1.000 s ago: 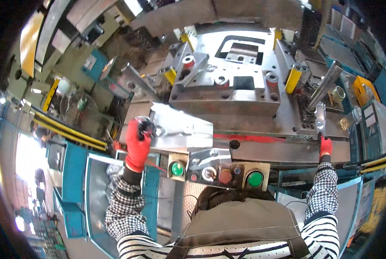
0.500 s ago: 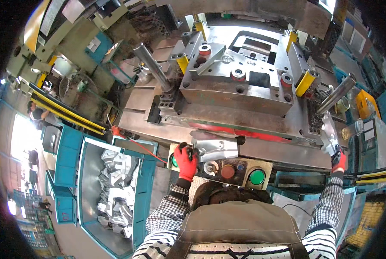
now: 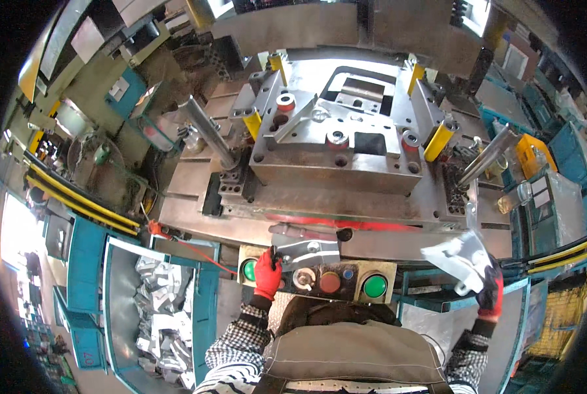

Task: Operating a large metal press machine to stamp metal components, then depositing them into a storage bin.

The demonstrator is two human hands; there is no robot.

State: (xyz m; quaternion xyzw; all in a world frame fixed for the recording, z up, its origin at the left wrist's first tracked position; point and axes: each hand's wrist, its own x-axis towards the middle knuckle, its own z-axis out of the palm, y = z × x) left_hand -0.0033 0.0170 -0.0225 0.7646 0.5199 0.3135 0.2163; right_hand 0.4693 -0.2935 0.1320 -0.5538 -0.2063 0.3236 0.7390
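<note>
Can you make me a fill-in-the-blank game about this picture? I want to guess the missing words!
1. The left hand wears a ____ glove with dark fingertips.
2. The right hand holds a bent part made of shiny ____.
3. The control panel has ____ big green buttons.
4. The open bin full of silvery pieces is on the person's ____ side.

Missing words: red; metal; two; left.

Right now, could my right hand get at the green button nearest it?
Probably, yes: the green button sits uncovered, though the right hand holds a metal part that might get in the way.
</note>
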